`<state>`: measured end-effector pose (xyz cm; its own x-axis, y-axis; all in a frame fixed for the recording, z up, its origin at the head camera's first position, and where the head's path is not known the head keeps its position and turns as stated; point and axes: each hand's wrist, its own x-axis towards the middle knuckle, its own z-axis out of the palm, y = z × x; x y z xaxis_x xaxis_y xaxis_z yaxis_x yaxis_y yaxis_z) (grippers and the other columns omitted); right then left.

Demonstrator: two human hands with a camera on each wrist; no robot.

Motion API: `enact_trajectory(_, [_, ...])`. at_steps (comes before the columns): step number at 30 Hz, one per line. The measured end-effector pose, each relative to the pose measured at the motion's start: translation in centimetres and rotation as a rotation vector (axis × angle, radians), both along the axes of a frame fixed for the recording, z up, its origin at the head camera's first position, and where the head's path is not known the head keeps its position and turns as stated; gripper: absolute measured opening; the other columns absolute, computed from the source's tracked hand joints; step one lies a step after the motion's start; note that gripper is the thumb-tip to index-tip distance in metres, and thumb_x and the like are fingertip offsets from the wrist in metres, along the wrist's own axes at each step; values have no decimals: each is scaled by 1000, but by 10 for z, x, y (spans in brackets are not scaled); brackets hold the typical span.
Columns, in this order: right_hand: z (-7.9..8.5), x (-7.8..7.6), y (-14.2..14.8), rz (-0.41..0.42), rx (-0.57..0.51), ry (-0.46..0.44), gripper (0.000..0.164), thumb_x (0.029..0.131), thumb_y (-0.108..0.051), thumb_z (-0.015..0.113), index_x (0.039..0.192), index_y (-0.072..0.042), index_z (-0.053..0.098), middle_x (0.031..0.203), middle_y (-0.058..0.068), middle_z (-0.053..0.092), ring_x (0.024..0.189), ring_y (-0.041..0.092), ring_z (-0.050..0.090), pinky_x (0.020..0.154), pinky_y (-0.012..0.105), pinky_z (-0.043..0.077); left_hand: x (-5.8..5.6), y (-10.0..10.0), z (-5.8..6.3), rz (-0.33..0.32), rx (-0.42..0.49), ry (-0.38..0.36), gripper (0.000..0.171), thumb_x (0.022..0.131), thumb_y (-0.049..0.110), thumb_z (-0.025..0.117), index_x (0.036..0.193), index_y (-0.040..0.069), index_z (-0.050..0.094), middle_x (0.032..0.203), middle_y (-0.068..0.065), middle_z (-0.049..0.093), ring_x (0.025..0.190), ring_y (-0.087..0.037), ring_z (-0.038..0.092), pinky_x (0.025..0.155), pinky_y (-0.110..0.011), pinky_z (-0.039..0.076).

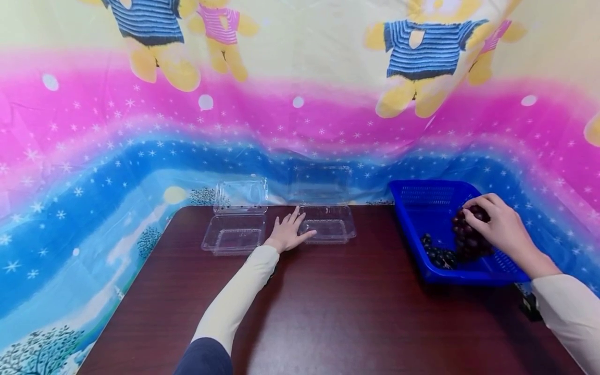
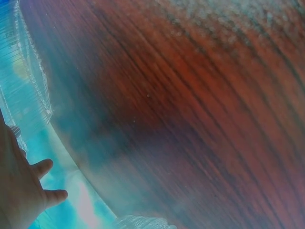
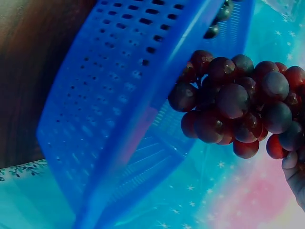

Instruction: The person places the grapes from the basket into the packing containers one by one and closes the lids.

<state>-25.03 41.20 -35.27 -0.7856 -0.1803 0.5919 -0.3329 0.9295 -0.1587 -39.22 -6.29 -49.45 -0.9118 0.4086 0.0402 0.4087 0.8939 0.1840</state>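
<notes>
In the head view my right hand (image 1: 503, 224) pinches a bunch of dark red grapes (image 1: 469, 242) at its top, over the right part of a blue plastic basket (image 1: 408, 229). The round grapes hang in front of the basket's rim in the right wrist view, with a fingertip (image 3: 289, 162) at the bunch's edge. Inside the basket lies a smaller bunch of black grapes (image 1: 438, 254). My left hand (image 1: 287, 232) is spread between two clear plastic boxes, fingers at the left rim of the right box (image 1: 328, 240). The left box (image 1: 234, 247) stands beside it.
Both boxes have their hinged lids raised at the back, the left lid (image 1: 241, 195) and the right lid (image 1: 322, 185). They stand near the far edge of a dark red-brown wooden table (image 1: 328, 312). A printed cloth (image 1: 300, 114) with bears hangs behind the table.
</notes>
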Motion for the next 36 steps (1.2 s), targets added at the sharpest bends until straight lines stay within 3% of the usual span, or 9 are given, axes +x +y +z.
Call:
enact_trajectory(6, [8,0,-5,22,-6,13,13,87,-14,64,99,-13,65,100,4,54,76,-8,39,55,24,39,-1,1,-1,4,0,8,85,84,76,25,150,23,17,157,-1,2,141,-28,18,109,-59,12])
enact_trajectory(11, [14,-2,-8,43,-11,25,13,87,-13,64,100,-13,65,100,5,54,77,-13,36,54,19,37,-1,1,-1,6,-4,9,86,83,77,24,150,24,17,157,-1,2,141,-27,17,110,-59,12])
enact_trajectory(28, [31,-8,-21,64,0,51,13,86,-11,64,100,-12,65,102,7,54,77,9,46,57,21,38,-2,1,-3,8,-20,18,86,83,78,22,150,24,16,157,-2,3,142,-28,14,110,-59,10])
enact_trajectory(36, [39,-9,-26,60,-8,55,13,87,-12,63,99,-12,65,103,8,54,77,8,44,58,23,37,-2,2,-3,15,-26,12,87,82,79,20,150,25,15,157,-1,2,142,-28,13,111,-58,9])
